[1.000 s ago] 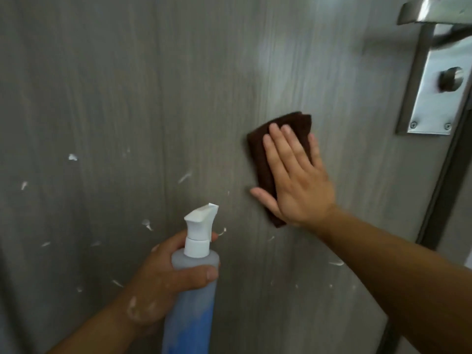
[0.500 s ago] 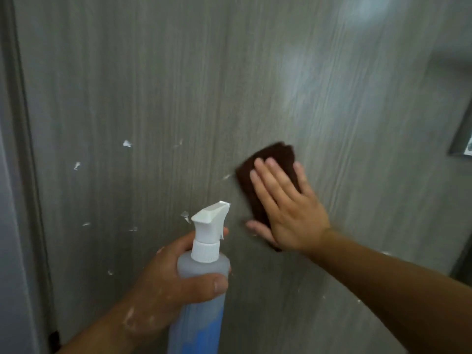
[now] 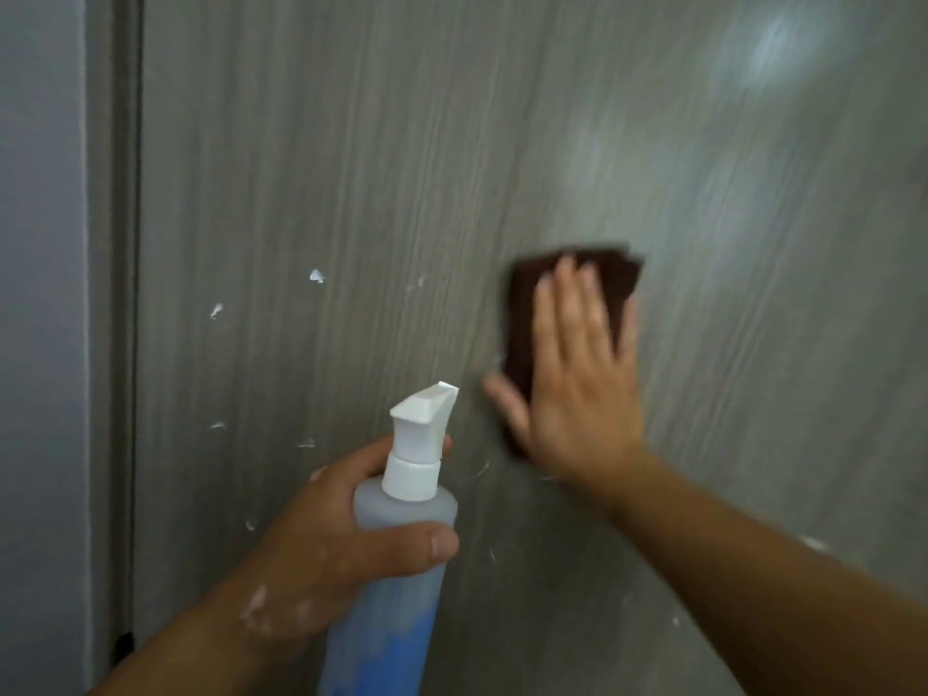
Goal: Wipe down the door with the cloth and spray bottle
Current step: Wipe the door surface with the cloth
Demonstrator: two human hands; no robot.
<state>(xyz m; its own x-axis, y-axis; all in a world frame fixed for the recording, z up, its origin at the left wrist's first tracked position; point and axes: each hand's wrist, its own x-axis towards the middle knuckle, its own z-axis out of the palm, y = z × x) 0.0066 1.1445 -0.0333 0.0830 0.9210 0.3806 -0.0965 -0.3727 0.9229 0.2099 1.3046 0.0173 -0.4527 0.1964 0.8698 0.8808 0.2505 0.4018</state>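
Observation:
A grey wood-grain door fills the view, speckled with small white flecks on its left half. My right hand lies flat with fingers spread, pressing a dark brown cloth against the door at centre right. My left hand is wrapped around a clear spray bottle with blue liquid low inside and a white nozzle that points up and right, just left of the cloth.
The door's left edge and grey frame run down the left side, with a pale wall beyond. Bright reflections sit on the door at the upper right.
The view has swung left: the metal handle plate has left the frame and the door frame has come in. My right hand and the cloth have slid left over the door. The bottle stays held.

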